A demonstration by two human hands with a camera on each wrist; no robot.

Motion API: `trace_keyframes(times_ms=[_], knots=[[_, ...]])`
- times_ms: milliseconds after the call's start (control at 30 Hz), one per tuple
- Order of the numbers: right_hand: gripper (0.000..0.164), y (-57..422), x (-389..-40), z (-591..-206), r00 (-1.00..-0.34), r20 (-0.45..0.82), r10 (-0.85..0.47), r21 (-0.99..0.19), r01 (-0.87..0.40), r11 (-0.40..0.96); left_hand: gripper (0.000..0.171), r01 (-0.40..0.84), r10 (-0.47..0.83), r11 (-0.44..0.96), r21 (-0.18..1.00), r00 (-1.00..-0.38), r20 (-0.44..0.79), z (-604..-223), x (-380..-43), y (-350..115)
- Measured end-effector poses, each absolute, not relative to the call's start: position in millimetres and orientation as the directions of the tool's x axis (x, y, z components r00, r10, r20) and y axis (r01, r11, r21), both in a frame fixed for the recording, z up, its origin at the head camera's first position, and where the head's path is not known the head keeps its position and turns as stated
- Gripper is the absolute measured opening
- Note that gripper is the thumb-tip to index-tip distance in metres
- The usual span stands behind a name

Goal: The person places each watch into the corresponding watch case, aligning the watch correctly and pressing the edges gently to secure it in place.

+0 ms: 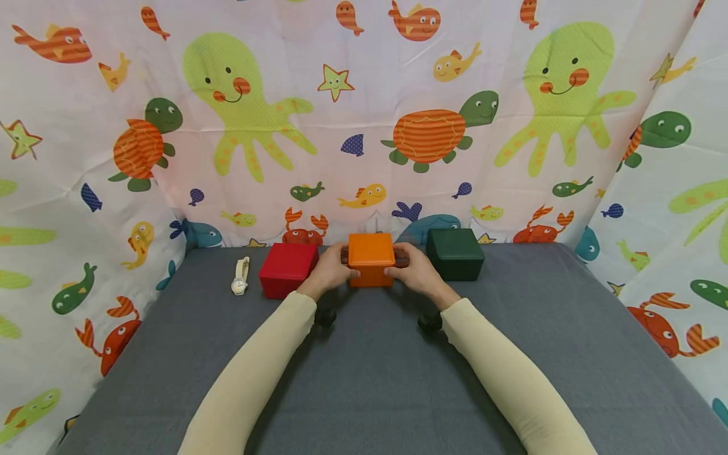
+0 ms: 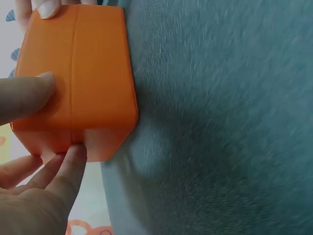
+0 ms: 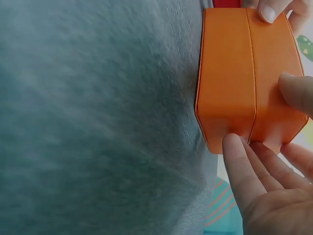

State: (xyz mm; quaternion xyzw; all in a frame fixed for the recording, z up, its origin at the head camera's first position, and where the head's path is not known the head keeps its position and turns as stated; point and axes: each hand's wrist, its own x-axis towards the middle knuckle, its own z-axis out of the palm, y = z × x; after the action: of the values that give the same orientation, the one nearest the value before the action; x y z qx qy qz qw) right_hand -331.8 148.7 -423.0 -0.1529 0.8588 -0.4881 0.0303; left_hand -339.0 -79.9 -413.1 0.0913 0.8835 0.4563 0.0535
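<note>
Orange box (image 1: 371,264) sits closed at far edge of desk (image 1: 372,385), pretty much between red box (image 1: 288,272) and dark green box (image 1: 455,256). Left hand (image 1: 331,268) gripping its left side, right hand (image 1: 419,272) gripping its right, both thumbs on front face, fingers round sides. Cream-strap watch (image 1: 241,276) lying just left of red one.

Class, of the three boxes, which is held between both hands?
The orange box, in the middle: the left hand and right hand grip it from opposite sides, while neither holds the red box or green box.
</note>
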Motion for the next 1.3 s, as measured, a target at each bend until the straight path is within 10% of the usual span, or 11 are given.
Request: trace_keyframes(times_ms=[567,1300], knots=[[0.060,148.7,-334.6,-422.4,-0.964,0.053,-0.262,-0.828,-0.190,0.528,0.068,0.121,0.197,0.578,0.807,-0.980,0.006,-419.1,-346.9,-75.2],[0.039,126.6,-276.1,-428.6,-0.955,0.061,-0.291,-0.727,-0.243,0.642,0.058,0.181,0.217,0.557,0.811,-0.974,0.069,-423.9,-267.7,-93.1]])
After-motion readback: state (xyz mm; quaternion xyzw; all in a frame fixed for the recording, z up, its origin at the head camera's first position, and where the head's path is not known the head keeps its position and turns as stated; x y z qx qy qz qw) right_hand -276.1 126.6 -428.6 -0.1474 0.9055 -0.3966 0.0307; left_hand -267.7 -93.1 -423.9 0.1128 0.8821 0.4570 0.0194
